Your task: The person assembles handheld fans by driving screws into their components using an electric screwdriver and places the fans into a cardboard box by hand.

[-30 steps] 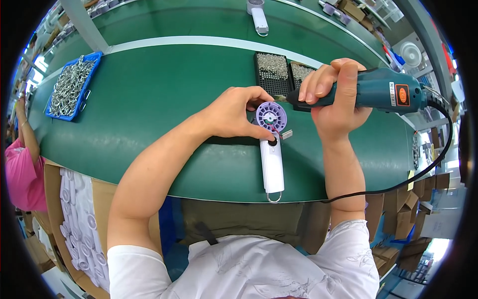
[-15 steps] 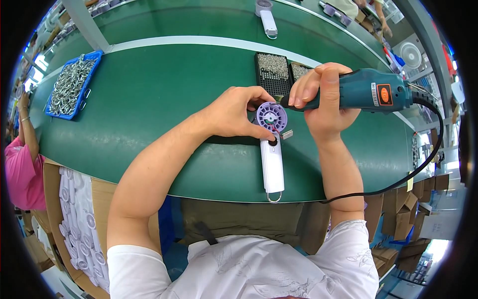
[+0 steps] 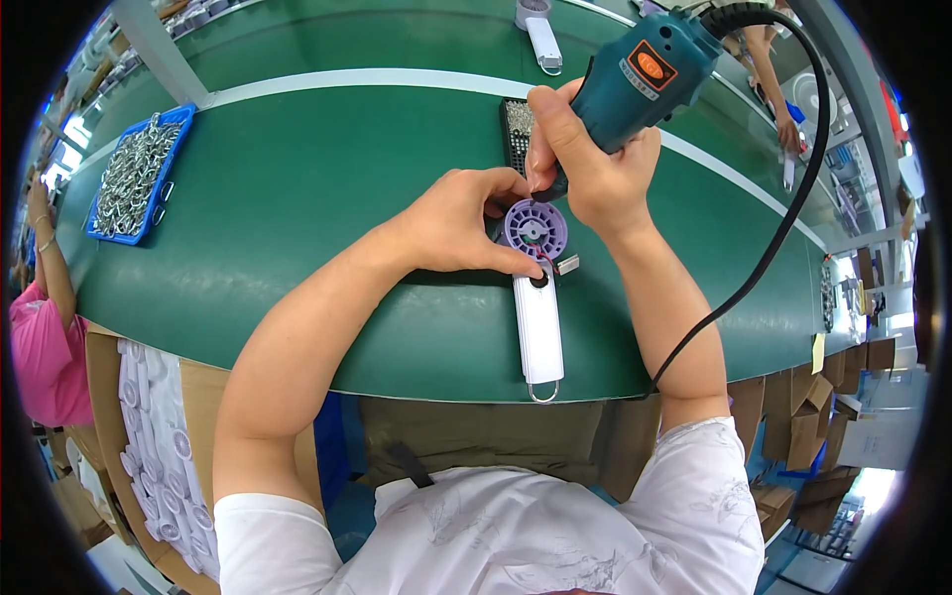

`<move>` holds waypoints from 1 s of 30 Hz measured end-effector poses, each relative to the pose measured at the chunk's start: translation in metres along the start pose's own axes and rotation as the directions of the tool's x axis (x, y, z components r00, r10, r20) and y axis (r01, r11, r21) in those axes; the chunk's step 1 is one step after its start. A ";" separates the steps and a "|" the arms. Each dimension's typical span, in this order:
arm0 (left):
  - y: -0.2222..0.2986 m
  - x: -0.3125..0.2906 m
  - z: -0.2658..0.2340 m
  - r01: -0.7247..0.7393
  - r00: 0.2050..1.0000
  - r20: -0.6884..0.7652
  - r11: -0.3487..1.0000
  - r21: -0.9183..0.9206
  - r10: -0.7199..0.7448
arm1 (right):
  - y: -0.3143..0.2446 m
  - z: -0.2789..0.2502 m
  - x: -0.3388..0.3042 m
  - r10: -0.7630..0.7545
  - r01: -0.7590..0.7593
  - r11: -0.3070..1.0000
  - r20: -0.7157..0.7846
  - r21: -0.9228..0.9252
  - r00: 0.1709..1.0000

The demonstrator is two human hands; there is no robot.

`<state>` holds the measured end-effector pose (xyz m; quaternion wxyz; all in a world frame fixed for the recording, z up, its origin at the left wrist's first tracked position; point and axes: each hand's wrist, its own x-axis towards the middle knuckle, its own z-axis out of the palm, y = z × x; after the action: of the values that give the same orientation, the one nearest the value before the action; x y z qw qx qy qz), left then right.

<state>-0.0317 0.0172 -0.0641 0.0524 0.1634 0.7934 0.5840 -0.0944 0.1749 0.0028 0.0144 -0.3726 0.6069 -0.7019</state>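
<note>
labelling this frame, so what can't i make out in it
Head view:
- Contact between electric screwdriver bit and purple fan head: too small
- Black tray, right side: hidden by the right hand
- Far handheld fan, top: cut off by the upper edge
- Person in pink: cut off by the fisheye rim

My right hand [image 3: 600, 171] covers the lower part of the teal power tool [image 3: 627, 84], so its tip cannot be made out. It also hides much of a black tray [image 3: 516, 144], whose contents are too small to identify. Some fingertips of my left hand [image 3: 461, 223] are hidden behind the purple fan head [image 3: 536, 229]. The top edge crops a far fan [image 3: 541, 36].
</note>
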 end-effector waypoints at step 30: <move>0.006 0.001 0.004 -0.024 1.000 -0.010 0.997 0.071 0.025 | 0.058 -0.033 0.032 -0.148 0.163 0.986 -0.333 0.017 0.931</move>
<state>-0.0307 0.0232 -0.0599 0.0353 0.1717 0.8118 0.5569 -0.1604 0.1725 -0.0303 -0.1351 -0.2960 0.5537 -0.7665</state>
